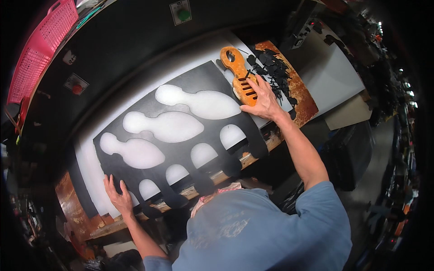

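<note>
A black sheet with several sole-shaped cut-outs lies across a white board, which shows through the holes. Its near edge ends in rounded strips that hang over the front. At the sheet's far right corner is an orange sole-shaped cutting die with slots and an oval hole. My right hand grips the die's near, wider end, thumb on one side and fingers on the other. My left hand is open with fingers spread, touching the sheet's left near corner.
Black offcuts are heaped right of the die on a rusty plate. A dark machine beam with a green button and a red button spans the far side. A pink basket stands at upper left, a pale panel at right.
</note>
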Action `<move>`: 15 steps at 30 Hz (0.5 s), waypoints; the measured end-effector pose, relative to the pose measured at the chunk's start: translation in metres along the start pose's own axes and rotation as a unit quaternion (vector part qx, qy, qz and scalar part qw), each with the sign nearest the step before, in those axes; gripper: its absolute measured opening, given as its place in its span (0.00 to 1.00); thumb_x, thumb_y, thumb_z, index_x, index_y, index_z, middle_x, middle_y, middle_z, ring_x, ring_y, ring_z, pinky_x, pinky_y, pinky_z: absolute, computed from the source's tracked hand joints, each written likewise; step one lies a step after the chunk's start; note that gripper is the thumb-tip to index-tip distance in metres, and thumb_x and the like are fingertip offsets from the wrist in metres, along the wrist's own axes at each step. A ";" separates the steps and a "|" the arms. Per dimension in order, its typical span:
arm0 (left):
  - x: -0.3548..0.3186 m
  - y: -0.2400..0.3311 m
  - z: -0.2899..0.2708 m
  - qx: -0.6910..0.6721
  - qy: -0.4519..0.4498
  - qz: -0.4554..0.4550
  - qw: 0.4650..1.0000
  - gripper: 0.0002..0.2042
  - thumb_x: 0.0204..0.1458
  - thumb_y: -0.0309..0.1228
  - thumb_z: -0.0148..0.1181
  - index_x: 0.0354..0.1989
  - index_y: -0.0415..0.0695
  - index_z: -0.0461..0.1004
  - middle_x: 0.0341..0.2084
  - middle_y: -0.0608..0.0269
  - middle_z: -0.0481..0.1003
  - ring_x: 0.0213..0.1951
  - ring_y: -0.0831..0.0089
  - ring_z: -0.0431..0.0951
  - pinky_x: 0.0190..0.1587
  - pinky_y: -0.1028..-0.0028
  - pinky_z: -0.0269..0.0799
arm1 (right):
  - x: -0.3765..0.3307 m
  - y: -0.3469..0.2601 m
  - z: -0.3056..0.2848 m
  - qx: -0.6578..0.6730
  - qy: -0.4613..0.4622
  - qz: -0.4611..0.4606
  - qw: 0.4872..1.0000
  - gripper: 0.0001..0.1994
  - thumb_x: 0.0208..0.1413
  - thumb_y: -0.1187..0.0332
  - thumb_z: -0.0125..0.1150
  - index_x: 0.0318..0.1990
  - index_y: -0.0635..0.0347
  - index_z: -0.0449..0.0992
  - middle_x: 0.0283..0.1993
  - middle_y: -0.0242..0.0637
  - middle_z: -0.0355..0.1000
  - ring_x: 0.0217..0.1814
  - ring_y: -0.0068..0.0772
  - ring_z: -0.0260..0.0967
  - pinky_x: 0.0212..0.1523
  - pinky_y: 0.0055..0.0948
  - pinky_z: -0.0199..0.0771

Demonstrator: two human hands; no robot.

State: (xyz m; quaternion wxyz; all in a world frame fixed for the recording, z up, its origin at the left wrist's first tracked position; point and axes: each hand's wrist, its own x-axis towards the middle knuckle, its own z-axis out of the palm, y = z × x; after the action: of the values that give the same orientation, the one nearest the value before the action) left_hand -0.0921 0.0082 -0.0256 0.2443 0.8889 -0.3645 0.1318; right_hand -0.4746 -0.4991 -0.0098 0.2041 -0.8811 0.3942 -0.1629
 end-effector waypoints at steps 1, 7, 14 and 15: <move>0.000 0.000 0.000 0.005 0.007 0.001 1.000 0.23 0.66 0.29 0.62 0.69 0.40 0.72 0.73 0.46 0.66 0.75 0.45 0.62 0.76 0.52 0.59 | 0.004 -0.002 -0.004 0.007 -0.010 -0.001 1.000 0.53 0.39 0.48 0.81 0.76 0.59 0.66 0.81 0.64 0.51 0.82 0.66 0.50 0.81 0.53 0.56; 0.000 -0.005 0.001 -0.001 0.005 -0.017 1.000 0.22 0.66 0.27 0.63 0.69 0.39 0.72 0.73 0.47 0.68 0.74 0.48 0.65 0.76 0.55 0.60 | -0.005 -0.015 -0.028 0.199 0.000 -0.012 0.980 0.48 0.37 0.54 0.75 0.72 0.58 0.72 0.78 0.67 0.53 0.79 0.69 0.54 0.73 0.65 0.67; 0.001 -0.011 0.001 0.020 0.012 0.004 1.000 0.22 0.67 0.27 0.62 0.69 0.38 0.72 0.72 0.45 0.68 0.73 0.49 0.67 0.76 0.56 0.60 | -0.013 -0.062 0.027 0.172 0.033 -0.236 0.956 0.40 0.43 0.55 0.74 0.66 0.63 0.76 0.69 0.68 0.61 0.67 0.70 0.63 0.69 0.58 0.70; 0.001 -0.012 0.001 0.015 0.006 -0.008 1.000 0.22 0.67 0.27 0.61 0.69 0.38 0.72 0.72 0.45 0.68 0.73 0.49 0.67 0.76 0.57 0.60 | -0.008 -0.063 0.033 0.156 0.021 -0.251 0.955 0.39 0.47 0.53 0.74 0.67 0.63 0.76 0.70 0.69 0.61 0.69 0.70 0.62 0.71 0.59 0.67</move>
State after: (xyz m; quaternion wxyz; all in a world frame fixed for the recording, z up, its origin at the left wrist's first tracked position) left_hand -0.0831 0.0143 -0.0299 0.2343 0.8947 -0.3535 0.1405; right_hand -0.4251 -0.4473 -0.0085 0.2833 -0.9053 0.1338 -0.2867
